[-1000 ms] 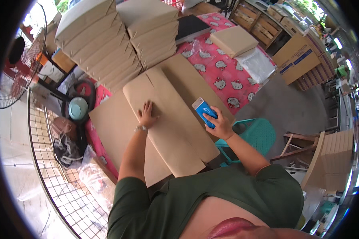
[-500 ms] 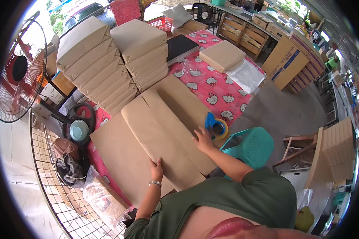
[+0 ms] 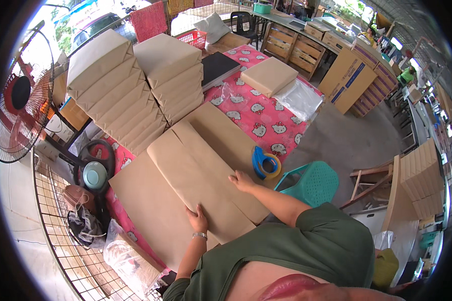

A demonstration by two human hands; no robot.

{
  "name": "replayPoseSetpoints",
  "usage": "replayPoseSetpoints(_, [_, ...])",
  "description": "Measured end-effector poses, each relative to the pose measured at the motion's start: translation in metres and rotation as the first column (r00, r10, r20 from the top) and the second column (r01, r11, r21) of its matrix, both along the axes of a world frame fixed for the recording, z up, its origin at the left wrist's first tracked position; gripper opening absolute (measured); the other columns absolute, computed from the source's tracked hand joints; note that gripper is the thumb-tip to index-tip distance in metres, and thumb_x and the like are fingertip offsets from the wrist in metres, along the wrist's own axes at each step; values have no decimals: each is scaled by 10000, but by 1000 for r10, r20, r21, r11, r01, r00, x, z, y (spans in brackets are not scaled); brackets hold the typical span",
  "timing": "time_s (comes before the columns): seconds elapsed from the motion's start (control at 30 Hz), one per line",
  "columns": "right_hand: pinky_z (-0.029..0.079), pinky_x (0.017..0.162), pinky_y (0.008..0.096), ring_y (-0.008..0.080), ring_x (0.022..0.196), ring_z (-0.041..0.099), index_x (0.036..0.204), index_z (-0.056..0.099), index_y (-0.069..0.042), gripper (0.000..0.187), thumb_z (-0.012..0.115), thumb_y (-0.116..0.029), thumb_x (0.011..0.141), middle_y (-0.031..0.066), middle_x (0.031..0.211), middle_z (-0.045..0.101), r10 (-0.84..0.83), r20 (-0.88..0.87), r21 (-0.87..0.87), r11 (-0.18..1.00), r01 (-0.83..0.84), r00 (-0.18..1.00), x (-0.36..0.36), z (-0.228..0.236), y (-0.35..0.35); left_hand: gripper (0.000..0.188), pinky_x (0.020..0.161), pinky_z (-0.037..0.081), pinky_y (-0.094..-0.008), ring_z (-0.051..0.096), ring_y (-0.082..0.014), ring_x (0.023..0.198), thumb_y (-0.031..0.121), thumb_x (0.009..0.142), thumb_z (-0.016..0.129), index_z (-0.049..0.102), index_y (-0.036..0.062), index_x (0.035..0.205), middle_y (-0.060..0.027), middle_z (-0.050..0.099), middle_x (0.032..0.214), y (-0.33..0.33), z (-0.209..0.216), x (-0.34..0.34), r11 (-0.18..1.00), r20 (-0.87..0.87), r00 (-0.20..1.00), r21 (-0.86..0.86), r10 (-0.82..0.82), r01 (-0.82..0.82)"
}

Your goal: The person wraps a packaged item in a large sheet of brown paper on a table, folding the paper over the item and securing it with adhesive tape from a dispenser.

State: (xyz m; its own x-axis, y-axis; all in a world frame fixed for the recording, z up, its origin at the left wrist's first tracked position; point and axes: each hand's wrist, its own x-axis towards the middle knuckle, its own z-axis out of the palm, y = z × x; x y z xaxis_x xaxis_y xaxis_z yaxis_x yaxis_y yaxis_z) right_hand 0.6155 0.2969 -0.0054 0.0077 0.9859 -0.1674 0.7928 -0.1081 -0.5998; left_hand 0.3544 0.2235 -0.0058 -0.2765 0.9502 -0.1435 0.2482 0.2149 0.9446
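A flat parcel in folded brown wrapping paper (image 3: 196, 168) lies in front of me, its paper spread out to the left and right on the table. My left hand (image 3: 197, 219) rests along the parcel's left side, thumb apart from the fingers. At the right edge of the upper fold, my right hand (image 3: 242, 181) has its fingers drawn together on the paper; the fingertips are partly hidden. A blue tape dispenser (image 3: 258, 161) with a roll of tape lies just beyond my right hand, on the right part of the paper.
Two tall stacks of brown-wrapped parcels (image 3: 110, 90) stand at the far left of the pink patterned table cover (image 3: 258, 128). Another wrapped parcel (image 3: 269, 75) lies beside clear plastic at the far right. A green plastic stool (image 3: 314, 183) stands right; a fan (image 3: 22, 95) stands left.
My right hand has moved left from beside the tape dispenser onto the fold's edge, and its spread fingers have closed. My left hand stays at the parcel's left side.
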Motion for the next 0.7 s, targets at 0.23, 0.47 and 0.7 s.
replayPoseSetpoints(0.23, [404,934,495,451,1091,495,1124,455,57,602,393,-511,935,303,1173,513,-36,27,14,999,36,999,-2,1,-2,660,916,437,-380,569,-338,1081,279,914,558,245,-30,1406,-246,555,1205,0,8,2,1000,-57,998,-10,1,-2])
replayPoseSetpoints(0.47, [394,952,485,444,1102,486,1178,432,69,633,389,-514,934,306,1173,509,-65,23,33,997,64,998,-3,3,-8,631,913,437,-382,568,-340,1080,279,909,561,280,-8,1396,-230,556,1211,-2,24,8,998,-74,997,-50,20,-23])
replayPoseSetpoints(0.7, [402,940,487,439,1092,492,1173,436,62,623,383,-511,937,303,1154,519,-48,45,39,998,47,998,-7,5,-5,624,895,447,-386,578,-340,1060,279,908,565,289,-2,1392,-225,557,1211,-2,12,3,999,-115,993,-7,38,-39])
